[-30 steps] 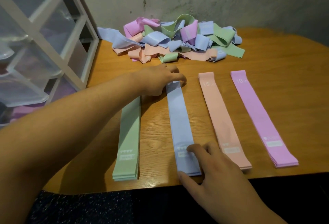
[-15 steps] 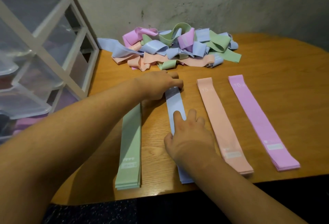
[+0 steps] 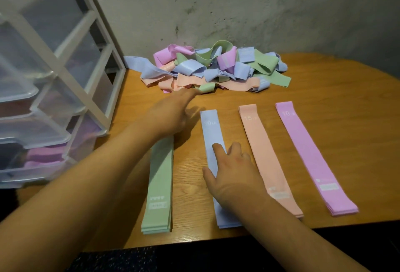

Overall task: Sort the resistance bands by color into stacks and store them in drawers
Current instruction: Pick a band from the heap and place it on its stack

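Four flat stacks of bands lie side by side on the wooden table (image 3: 337,98): green (image 3: 160,185), blue (image 3: 211,129), peach (image 3: 262,148) and purple (image 3: 307,152). A tangled pile of mixed bands (image 3: 216,68) sits by the wall. My right hand (image 3: 233,176) presses flat on the middle of the blue stack, fingers straight. My left hand (image 3: 173,114) stretches out toward the near edge of the pile, blurred, its fingertips by a green loop (image 3: 206,87); it holds nothing that I can see. My left forearm covers the far end of the green stack.
A white-framed unit of clear plastic drawers (image 3: 54,90) stands at the left edge of the table; purple bands show inside its lower drawers. A grey wall runs behind the pile. The table's front edge is close to my body.
My left hand has let go of the blue stack's far end and moved forward to the pile. My right hand slid up the blue stack and now stays at its middle.
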